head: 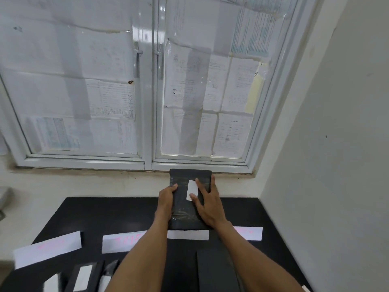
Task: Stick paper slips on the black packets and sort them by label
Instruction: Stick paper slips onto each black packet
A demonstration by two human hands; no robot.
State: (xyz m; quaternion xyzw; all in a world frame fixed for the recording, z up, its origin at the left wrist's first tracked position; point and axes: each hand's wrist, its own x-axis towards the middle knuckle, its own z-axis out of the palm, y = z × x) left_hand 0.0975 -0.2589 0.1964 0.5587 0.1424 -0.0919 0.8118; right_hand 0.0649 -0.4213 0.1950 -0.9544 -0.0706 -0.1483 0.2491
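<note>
Slip (192,189) on packet (183,209), packet behind row of label strips (48,247) on table (94,213), window (151,81) behind all

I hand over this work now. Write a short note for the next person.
Left hand grips the left edge of the black packet. Right hand lies flat on it, fingers spread, thumb and forefinger pressing the white slip.
The packet is over the far side of the black table; four label strips lie in a row nearer; other packets with slips lie at the near left.
Done: slip is on this packet. Left: put it by its label strip; the pink writing is too blurred to read.
</note>
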